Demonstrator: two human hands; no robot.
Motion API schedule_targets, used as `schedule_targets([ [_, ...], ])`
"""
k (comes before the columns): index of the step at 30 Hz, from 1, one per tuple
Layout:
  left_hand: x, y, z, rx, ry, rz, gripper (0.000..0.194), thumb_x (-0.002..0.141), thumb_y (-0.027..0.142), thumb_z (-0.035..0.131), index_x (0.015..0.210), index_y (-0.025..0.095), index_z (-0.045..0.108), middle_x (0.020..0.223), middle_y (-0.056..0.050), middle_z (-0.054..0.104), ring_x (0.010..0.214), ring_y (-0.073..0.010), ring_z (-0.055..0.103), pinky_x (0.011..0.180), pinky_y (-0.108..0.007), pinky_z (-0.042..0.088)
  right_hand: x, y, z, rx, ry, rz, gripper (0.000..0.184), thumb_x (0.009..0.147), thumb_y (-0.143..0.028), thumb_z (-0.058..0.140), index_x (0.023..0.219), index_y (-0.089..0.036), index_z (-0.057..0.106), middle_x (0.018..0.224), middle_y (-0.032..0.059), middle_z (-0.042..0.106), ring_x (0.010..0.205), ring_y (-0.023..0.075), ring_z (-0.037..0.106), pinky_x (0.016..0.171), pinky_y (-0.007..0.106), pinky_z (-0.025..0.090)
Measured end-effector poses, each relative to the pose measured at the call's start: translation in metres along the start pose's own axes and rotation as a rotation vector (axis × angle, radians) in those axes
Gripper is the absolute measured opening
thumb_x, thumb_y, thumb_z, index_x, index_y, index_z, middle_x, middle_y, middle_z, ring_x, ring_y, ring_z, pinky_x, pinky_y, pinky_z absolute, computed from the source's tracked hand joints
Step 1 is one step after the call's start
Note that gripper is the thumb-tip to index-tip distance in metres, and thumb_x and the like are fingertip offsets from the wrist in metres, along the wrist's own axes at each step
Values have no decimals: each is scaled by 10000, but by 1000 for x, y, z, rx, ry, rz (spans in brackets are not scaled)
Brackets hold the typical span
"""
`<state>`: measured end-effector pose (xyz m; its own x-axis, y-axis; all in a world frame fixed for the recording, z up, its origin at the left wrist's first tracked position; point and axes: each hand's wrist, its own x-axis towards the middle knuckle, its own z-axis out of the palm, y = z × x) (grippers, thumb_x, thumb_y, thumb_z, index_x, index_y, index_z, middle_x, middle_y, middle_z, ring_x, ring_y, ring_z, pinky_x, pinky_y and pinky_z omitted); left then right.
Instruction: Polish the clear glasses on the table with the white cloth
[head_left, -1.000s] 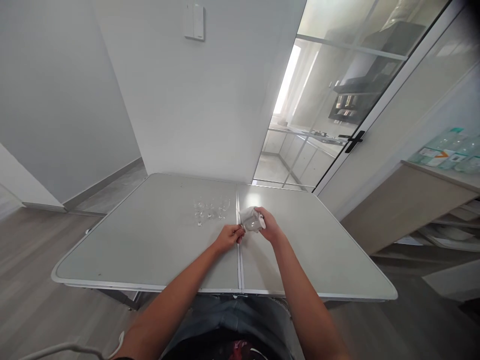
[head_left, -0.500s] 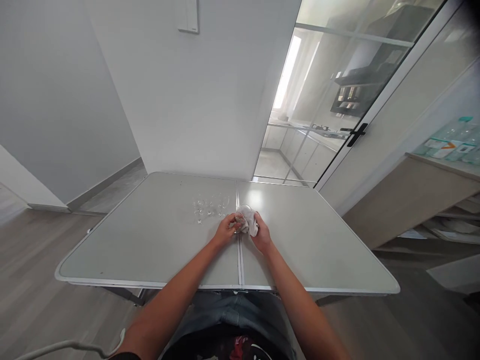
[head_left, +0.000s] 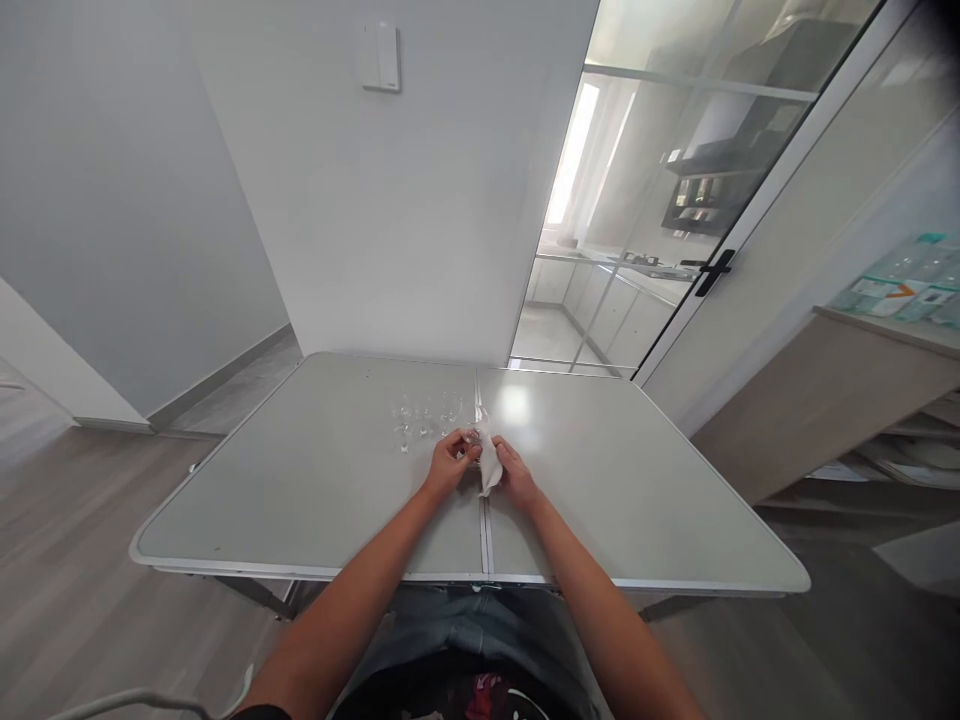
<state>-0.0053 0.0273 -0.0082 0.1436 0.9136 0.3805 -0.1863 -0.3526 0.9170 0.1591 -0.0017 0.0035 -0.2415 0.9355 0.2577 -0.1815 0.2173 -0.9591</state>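
Observation:
Over the seam of the folding table (head_left: 300,500), my left hand (head_left: 450,463) pinches a small clear glass (head_left: 472,436), which is partly hidden by fingers and cloth. My right hand (head_left: 515,472) is closed on a white cloth (head_left: 490,468) that lies against the glass and hangs down between the hands. Several clear stemmed glasses (head_left: 424,415) stand close together on the table, just beyond and left of my left hand; their outlines are faint against the pale top.
A pale wall (head_left: 420,230) rises behind the table, with a glass-paned door (head_left: 645,200) at the right. Plastic bottles (head_left: 900,280) stand on a wooden shelf unit (head_left: 847,390) to the far right. A cable (head_left: 142,700) runs by my left arm.
The cloth has turned from bunched around the glass to a narrower, hanging shape. My right hand has shifted slightly inward and down, and the camera view has tilted a little.

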Motion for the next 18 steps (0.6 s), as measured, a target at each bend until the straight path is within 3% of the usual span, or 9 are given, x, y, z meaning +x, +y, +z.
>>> schedule_targets([
  [4,-2,1,2,-50,-21,-29,353,778,436,778,991,170,687,876,-30,631,745,-133,567,709,-254,472,-1,-3,-2,-218,3,-88,302,908,-518,599,1027,-241,616,925,24,587,792,168,520,739,293,455],
  [7,-3,4,3,-87,-61,-46,353,790,446,764,976,161,673,985,-56,636,831,-153,601,770,-267,486,-1,-3,-8,-371,68,-114,279,869,-475,659,1004,-244,578,812,-18,542,664,132,449,638,263,414],
  [10,-3,4,4,-96,-113,-82,382,793,468,758,991,158,655,959,-46,617,795,-142,587,747,-262,474,0,-7,-13,-444,108,-112,294,826,-457,706,922,-233,542,728,-45,499,603,112,400,566,238,361],
  [13,-1,3,3,-85,-74,-87,484,754,493,789,1074,170,623,857,-4,564,714,-116,530,679,-236,434,-1,-13,-15,-336,32,-18,342,792,-459,738,889,-230,502,707,-51,527,564,101,414,525,223,339],
  [18,0,3,0,-99,-92,-84,633,674,510,844,1154,186,587,729,54,421,619,-89,412,581,-207,333,-4,-16,-14,112,-252,244,389,786,-431,745,956,-231,458,752,-2,637,588,149,573,533,240,409],
])
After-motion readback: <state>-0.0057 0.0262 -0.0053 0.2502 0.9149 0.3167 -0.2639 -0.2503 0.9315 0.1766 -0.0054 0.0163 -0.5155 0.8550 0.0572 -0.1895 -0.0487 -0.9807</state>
